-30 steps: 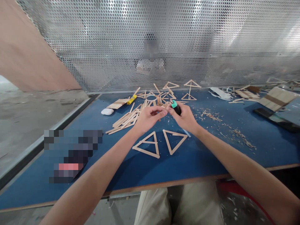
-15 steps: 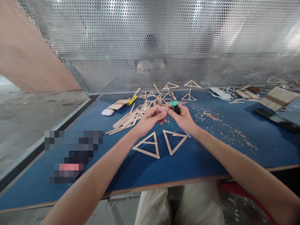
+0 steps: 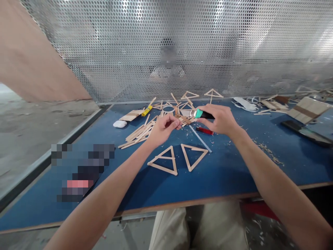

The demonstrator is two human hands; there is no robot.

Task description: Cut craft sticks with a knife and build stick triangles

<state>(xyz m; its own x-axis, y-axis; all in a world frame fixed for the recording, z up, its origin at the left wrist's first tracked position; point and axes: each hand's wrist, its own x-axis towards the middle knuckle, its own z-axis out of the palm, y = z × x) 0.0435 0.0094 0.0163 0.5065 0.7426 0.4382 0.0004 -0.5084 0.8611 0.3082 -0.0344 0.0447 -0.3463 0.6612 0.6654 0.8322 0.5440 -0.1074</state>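
My right hand (image 3: pixel 221 119) grips a utility knife (image 3: pixel 202 114) with a teal and black handle, its blade pointing left. My left hand (image 3: pixel 162 129) pinches a short piece of wooden stick (image 3: pixel 182 119) between thumb and fingers, just left of the blade tip. Both hands hover over a blue table (image 3: pixel 221 173). Below them lie two triangles of craft sticks (image 3: pixel 163 160) (image 3: pixel 194 155). A red lighter (image 3: pixel 205 130) and a thin pale rod (image 3: pixel 200 139) rest under my right hand.
A pile of loose craft sticks (image 3: pixel 139 132) lies left of my hands, with a yellow glue tube (image 3: pixel 146 110) and a white case (image 3: pixel 119 124). More stick triangles (image 3: pixel 213 93) stand by the perforated metal screen (image 3: pixel 182 45). Wood shavings (image 3: pixel 267 152), a phone (image 3: pixel 304 133) and stick bundles (image 3: pixel 308 109) sit right.
My right hand swung the knife right and upward, turning the blade to point left, away from the left hand. The red lighter and pale rod beneath it came into sight.
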